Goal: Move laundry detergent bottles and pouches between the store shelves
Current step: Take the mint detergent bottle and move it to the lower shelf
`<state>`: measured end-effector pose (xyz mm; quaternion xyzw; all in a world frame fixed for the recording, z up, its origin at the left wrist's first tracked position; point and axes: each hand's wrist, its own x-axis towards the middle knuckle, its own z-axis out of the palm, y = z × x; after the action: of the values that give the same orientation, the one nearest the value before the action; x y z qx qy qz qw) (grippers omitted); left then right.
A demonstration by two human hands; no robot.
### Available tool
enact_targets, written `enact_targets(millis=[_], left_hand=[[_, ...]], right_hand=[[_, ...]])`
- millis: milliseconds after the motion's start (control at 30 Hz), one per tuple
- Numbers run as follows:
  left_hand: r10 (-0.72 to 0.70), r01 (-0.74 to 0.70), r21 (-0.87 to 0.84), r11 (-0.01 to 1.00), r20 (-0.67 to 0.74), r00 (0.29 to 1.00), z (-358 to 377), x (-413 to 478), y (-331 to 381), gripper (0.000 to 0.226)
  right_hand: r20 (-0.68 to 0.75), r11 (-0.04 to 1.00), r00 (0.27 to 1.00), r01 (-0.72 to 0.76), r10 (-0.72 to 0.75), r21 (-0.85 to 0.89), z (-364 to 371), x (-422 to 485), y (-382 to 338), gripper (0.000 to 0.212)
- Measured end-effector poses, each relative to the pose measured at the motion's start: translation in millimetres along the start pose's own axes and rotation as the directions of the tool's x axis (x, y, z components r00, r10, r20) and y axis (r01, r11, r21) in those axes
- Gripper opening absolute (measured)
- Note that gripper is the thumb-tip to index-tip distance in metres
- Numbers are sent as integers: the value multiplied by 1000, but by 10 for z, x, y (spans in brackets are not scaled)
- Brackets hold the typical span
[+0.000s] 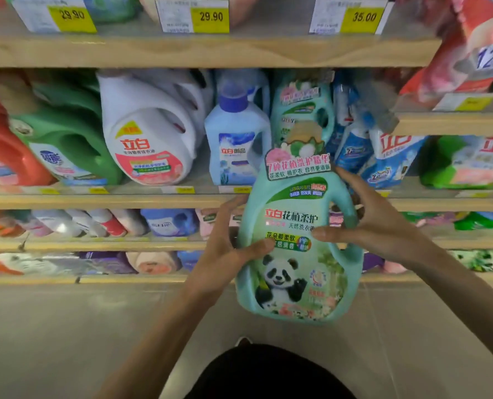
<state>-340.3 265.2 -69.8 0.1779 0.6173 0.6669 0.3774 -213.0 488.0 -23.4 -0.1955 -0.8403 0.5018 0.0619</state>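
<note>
Close in front of you, your left hand (225, 251) and right hand (380, 226) both clasp the mint-green panda detergent bottle (291, 283), thumbs across its glossy label, holding it upright in the air before the shelves. You look mid-transfer: it sits on no shelf yet, so placing remains. Farther back, a matching moulded-plastic bottle (303, 110) stands on the wooden shelf (95, 201) beside a pale blue bottle (236, 145).

Three yellow price tags (210, 16) read 29.90, 29.90 and 35.00 along the top. Grey floor tiles (67, 341) lay at the bottom.
</note>
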Motion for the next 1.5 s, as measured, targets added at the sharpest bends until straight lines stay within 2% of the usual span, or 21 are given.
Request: enact_targets(millis=[67, 233, 467, 633, 900, 1067, 1233, 1367, 1500], left_hand=[[-24, 24, 6, 1000, 12, 1000, -30, 52, -93, 71], [-60, 58, 32, 998, 47, 997, -56, 230, -259, 67], [-72, 68, 60, 996, 65, 995, 32, 582, -392, 61], [-73, 68, 127, 990, 35, 997, 124, 979, -414, 67], [-16, 22, 229, 973, -28, 999, 232, 1702, -266, 60], [97, -82, 205, 975, -67, 993, 257, 2075, -191, 57], [290, -267, 286, 920, -39, 956, 293, 2303, -32, 68], [409, -357, 417, 836, -41, 912, 369, 2428, 36, 77], [456, -340, 541, 769, -93, 885, 449, 2500, 31, 77]], right_hand=[[-5, 999, 999, -33, 33, 3, 51, 25, 81, 96], [-14, 993, 993, -118, 117, -14, 86, 137, 300, 110], [-35, 989, 989, -142, 143, 30, -4, 315, 497, 107], [-64, 995, 994, -94, 93, -21, -168, 590, 643, 111], [-107, 991, 994, 8, -22, -133, -487, 1213, 846, 117], [-144, 947, 974, 127, -176, -295, -625, 1502, 827, 115], [-209, 851, 919, 198, -333, -486, -724, 1614, 812, 113], [-238, 834, 881, 255, -409, -489, -803, 1760, 940, 110], [-234, 837, 869, 295, -435, -460, -835, 1894, 1083, 105]])
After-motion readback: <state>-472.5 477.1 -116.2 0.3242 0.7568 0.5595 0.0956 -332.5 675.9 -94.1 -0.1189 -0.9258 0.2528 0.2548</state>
